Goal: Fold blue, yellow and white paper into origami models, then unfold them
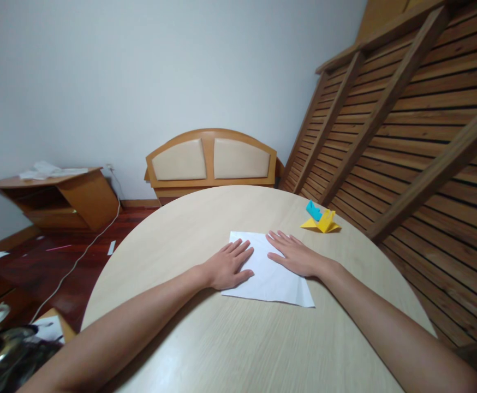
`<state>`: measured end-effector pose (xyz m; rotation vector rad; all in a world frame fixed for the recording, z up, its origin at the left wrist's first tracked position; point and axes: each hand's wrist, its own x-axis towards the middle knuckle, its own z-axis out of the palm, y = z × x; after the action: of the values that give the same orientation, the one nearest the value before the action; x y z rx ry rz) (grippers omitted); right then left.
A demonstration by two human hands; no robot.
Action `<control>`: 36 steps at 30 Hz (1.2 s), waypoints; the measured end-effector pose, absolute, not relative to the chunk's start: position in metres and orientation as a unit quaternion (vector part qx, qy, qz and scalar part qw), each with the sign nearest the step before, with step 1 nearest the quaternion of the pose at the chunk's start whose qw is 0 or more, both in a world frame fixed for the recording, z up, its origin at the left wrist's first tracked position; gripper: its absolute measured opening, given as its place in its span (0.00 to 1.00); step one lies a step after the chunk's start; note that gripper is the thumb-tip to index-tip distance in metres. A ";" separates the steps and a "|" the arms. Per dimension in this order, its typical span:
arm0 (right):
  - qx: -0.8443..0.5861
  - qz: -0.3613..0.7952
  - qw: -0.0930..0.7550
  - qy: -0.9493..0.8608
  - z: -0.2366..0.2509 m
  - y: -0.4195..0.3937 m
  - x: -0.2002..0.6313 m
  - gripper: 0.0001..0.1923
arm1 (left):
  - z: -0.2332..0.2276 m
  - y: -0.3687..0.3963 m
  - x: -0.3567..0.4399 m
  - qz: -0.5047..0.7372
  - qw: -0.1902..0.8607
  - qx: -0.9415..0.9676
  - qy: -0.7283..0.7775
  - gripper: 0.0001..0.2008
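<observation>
Two hands, the left hand (230, 267) and the right hand (299, 258), are resting palm-down on a white paper sheet (269, 288), which is lying on the table (255, 349). Fingers are extending slightly apart; both thumbs are standing clear. The hands are covering parts of the sheet's side edges. One lower-left paper (49, 329) is appearing too blurred to read. Beyond the right hand, folded yellow paper (325, 222) is sitting just beside folded blue paper (312, 210). Rightward, a slatted wooden panel (422, 131) is leaning alongside; a headboard (208, 158) is standing behind.
</observation>
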<state>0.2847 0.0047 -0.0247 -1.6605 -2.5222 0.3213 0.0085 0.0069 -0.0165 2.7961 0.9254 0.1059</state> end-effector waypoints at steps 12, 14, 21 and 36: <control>-0.442 0.128 0.080 -0.884 -0.008 -0.002 0.221 0.37 | -0.017 0.018 -0.005 0.030 0.077 0.932 0.353 0.39; -0.449 0.137 0.081 -0.879 -0.014 0.001 0.220 0.39 | -0.018 0.020 -0.006 0.030 0.078 0.931 0.355 0.39; -0.568 0.085 0.048 -0.817 -0.022 0.015 0.263 0.40 | -0.016 0.019 -0.006 0.016 0.079 0.926 0.369 0.40; -0.470 0.127 0.078 -0.870 -0.019 -0.004 0.254 0.36 | -0.017 0.033 -0.016 0.017 0.078 0.910 0.406 0.37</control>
<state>0.2536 -0.0045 -0.0186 -1.4072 -2.6062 0.3805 -0.0159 0.0326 -0.0170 2.7264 1.2167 0.0503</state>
